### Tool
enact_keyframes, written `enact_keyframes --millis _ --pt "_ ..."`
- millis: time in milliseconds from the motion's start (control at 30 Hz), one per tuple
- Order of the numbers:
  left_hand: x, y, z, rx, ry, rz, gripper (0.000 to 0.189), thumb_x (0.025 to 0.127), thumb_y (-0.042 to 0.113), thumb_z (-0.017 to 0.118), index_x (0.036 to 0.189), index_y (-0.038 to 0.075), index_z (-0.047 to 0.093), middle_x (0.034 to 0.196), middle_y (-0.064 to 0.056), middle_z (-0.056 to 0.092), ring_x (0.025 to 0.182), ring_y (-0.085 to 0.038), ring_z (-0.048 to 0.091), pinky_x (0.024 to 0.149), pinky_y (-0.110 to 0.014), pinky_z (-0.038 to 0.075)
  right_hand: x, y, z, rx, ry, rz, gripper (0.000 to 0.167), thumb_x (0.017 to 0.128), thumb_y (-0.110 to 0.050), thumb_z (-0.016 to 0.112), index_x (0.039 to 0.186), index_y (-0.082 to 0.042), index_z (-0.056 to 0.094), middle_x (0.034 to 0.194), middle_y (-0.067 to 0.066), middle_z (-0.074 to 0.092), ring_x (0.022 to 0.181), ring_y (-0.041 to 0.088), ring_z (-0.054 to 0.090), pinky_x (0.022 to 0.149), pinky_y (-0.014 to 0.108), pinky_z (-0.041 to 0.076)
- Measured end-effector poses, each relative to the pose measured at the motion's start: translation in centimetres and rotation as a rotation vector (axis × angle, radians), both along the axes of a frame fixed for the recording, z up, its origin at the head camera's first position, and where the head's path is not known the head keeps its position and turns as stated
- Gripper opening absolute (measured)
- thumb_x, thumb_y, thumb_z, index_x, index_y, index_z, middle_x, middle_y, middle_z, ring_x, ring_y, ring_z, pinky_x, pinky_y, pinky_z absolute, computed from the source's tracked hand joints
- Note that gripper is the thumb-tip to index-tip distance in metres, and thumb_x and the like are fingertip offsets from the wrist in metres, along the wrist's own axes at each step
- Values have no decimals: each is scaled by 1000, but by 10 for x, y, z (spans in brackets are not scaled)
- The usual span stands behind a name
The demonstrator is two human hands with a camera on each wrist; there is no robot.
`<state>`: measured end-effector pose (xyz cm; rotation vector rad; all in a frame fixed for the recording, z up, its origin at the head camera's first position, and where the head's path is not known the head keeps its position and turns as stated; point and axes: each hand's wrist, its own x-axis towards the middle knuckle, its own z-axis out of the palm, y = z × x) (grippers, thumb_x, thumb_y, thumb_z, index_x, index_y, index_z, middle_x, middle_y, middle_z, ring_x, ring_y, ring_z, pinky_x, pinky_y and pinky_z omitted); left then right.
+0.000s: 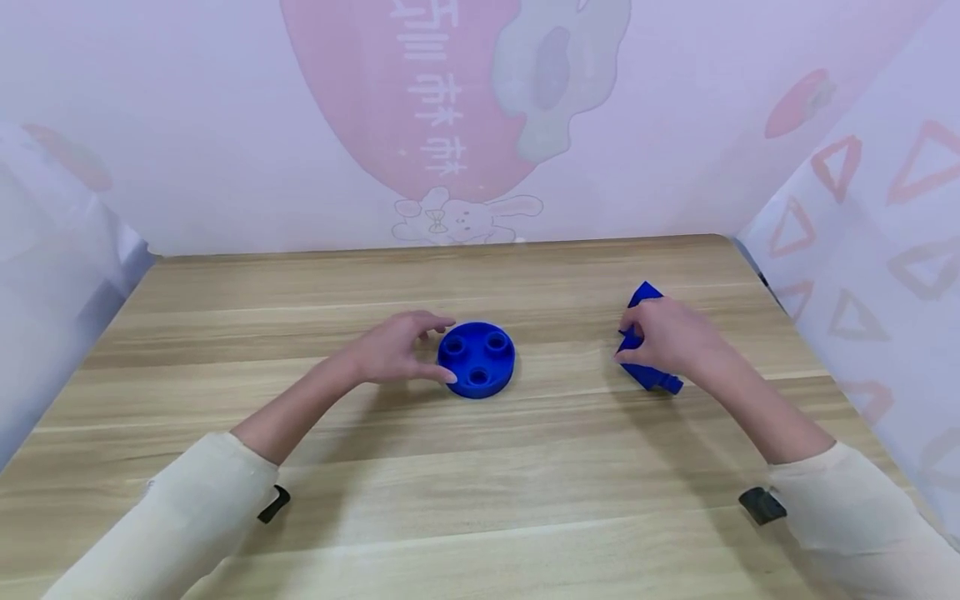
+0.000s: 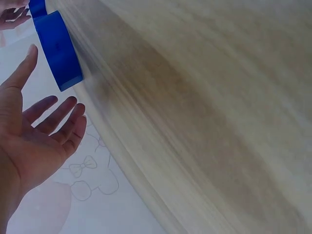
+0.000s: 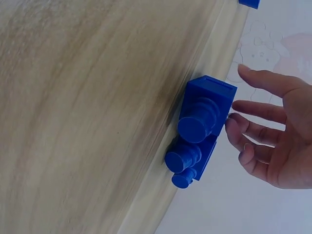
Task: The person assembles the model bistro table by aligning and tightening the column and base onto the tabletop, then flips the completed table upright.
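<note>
A round blue plastic base (image 1: 477, 387) with a raised rim and three hollow round sockets lies flat at the middle of the table. My left hand (image 1: 393, 346) is at its left side, thumb and fingers spread; in the left wrist view the hand (image 2: 41, 131) shows a gap to the base (image 2: 58, 51). To the right lies an angular blue plastic piece (image 3: 212, 92) with round pegs of differing sizes. Beside it is my right hand (image 1: 667, 337), which partly hides it in the head view. In the right wrist view the thumb stands off and the fingers (image 3: 258, 112) curve loosely near its edge.
The wood-grain table (image 1: 480, 500) ends at a pale printed backdrop (image 1: 225, 125), with similar sheets at both sides. Black straps (image 1: 762, 505) show at the cream sleeves (image 1: 847, 500).
</note>
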<state>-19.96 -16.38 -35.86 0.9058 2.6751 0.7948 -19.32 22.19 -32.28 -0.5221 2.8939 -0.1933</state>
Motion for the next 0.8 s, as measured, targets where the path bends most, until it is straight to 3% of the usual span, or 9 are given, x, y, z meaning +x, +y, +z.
enact_keyframes --millis 333,633,800 --pt "-1 4 -3 18 -39 14 77 81 30 91 140 -8 59 128 -21 68 106 -35 63 95 -48 53 -1 -5 -9 73 5 -27 47 89 -34 83 122 -2 72 127 24 64 107 40 66 84 59 58" --pt "1 4 -3 22 -46 12 76 81 29 92 140 -8 59 128 -22 67 109 -35 62 96 -49 52 -3 -5 -12 51 2 -34 51 88 -31 84 122 4 69 125 28 66 112 44 65 90 61 55" --pt "0 5 -2 3 -44 11 77 82 30 90 140 -8 58 125 -23 68 115 -36 62 102 -51 50 -5 -5 -10 58 2 -36 52 86 -31 86 121 4 70 118 26 70 103 43 69 84 60 57"
